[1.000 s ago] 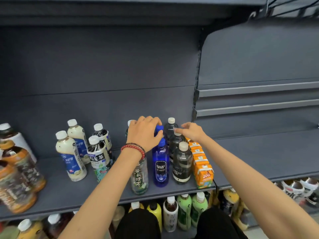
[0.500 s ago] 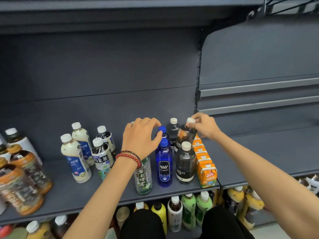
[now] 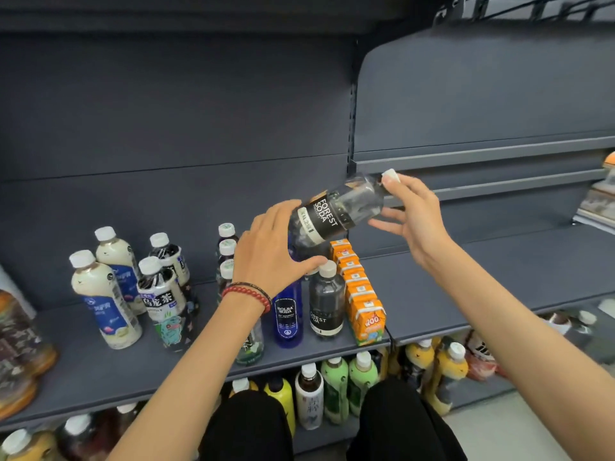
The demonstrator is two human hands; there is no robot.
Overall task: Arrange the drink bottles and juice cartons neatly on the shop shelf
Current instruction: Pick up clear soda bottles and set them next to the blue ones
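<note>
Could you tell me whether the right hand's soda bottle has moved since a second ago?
Yes: the soda bottle rose from its row and is now tilted above the orange cartons.

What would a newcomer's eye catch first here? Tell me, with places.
A tilted soda bottle hangs in the air mid-frame: the right hand pinches its cap end, and the left hand is spread at its base. Below it on the shelf, a row of orange cartons runs front to back, just right of a blue bottle.
</note>
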